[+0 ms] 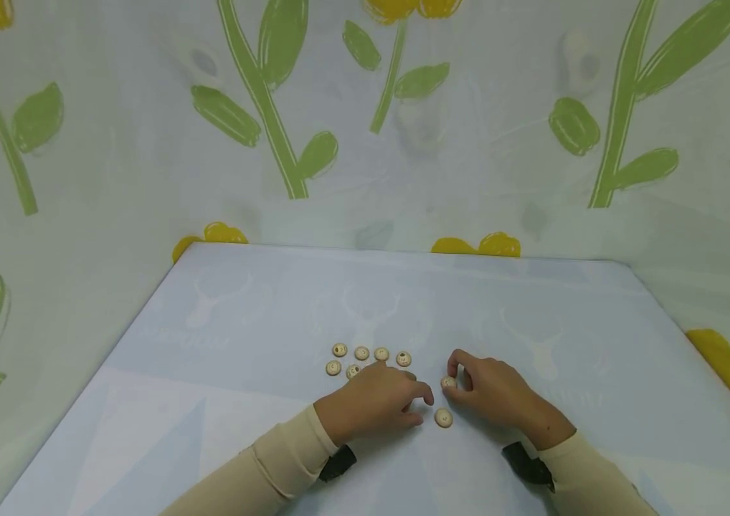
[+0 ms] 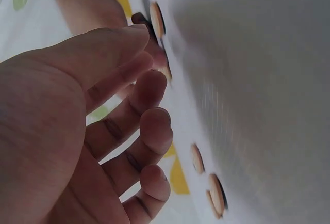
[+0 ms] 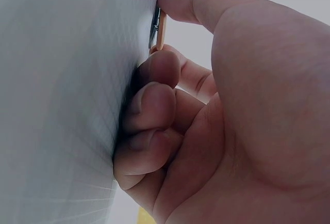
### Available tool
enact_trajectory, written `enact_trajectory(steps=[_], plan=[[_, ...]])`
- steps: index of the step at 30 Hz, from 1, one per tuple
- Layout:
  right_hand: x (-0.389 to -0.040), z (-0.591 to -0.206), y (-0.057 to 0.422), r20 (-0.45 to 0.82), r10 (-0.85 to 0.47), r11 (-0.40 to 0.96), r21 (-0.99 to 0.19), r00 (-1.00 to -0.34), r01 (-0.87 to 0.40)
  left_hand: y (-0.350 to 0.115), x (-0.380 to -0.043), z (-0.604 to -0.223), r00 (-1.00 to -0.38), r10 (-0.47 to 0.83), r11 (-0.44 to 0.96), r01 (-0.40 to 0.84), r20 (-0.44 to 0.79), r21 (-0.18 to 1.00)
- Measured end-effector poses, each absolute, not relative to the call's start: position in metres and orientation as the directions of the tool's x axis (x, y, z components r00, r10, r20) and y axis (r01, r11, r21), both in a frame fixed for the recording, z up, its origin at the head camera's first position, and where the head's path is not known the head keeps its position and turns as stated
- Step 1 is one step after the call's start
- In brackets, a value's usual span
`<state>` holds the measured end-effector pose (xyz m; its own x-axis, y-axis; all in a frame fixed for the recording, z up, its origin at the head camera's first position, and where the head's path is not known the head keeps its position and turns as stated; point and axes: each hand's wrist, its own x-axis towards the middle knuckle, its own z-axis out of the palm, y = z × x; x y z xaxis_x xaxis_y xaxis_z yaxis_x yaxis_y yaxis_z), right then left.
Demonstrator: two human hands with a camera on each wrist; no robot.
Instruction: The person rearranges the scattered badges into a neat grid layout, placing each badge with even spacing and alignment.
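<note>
Between the thumb and index finger of my right hand (image 1: 497,393) is a small round wooden disc (image 1: 448,383), pinched by its edges at the tabletop. The right wrist view shows this disc (image 3: 161,30) edge-on, with the other fingers curled against the table. A second disc (image 1: 444,418) lies flat just in front of it, between the two hands. My left hand (image 1: 373,403) hovers beside it, fingers loosely bent and holding nothing visible. Beyond the left hand, several similar discs (image 1: 361,353) with small dark marks lie in two rows, some partly hidden by it.
The pale blue-and-white tabletop (image 1: 262,308) carries faint deer-head prints. A light curtain (image 1: 481,158) with green leaves and yellow flowers hangs behind the table and along its sides. Dark wrist straps (image 1: 526,466) show by the sleeves.
</note>
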<state>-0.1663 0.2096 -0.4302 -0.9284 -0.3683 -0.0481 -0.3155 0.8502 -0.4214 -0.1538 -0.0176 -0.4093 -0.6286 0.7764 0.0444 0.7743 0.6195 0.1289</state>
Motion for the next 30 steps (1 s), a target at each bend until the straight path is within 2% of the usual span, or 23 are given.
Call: enact_trajectory(steps=[10, 19, 25, 30], plan=[[-0.167, -0.433, 0.209, -0.074, -0.368, 0.855, -0.42, -0.927, -0.306, -0.013, -0.141, -0.416, -0.605, 0.796, 0.599, 0.791, 0.016, 0.121], [-0.169, -0.431, 0.209, -0.084, -0.353, 0.858, -0.425, -0.932, -0.287, -0.014, -0.139, -0.416, -0.547, 0.836, 0.547, 0.837, 0.051, -0.005], [-0.169, -0.431, 0.208, -0.056, -0.35, 0.858, -0.421, -0.935, -0.296, -0.013, -0.139, -0.414, -0.555, 0.828, 0.557, 0.83, 0.077, -0.008], [-0.169, -0.433, 0.209, -0.069, -0.352, 0.856, -0.428, -0.933, -0.291, -0.012, -0.139, -0.415, -0.574, 0.816, 0.573, 0.819, 0.058, 0.036]])
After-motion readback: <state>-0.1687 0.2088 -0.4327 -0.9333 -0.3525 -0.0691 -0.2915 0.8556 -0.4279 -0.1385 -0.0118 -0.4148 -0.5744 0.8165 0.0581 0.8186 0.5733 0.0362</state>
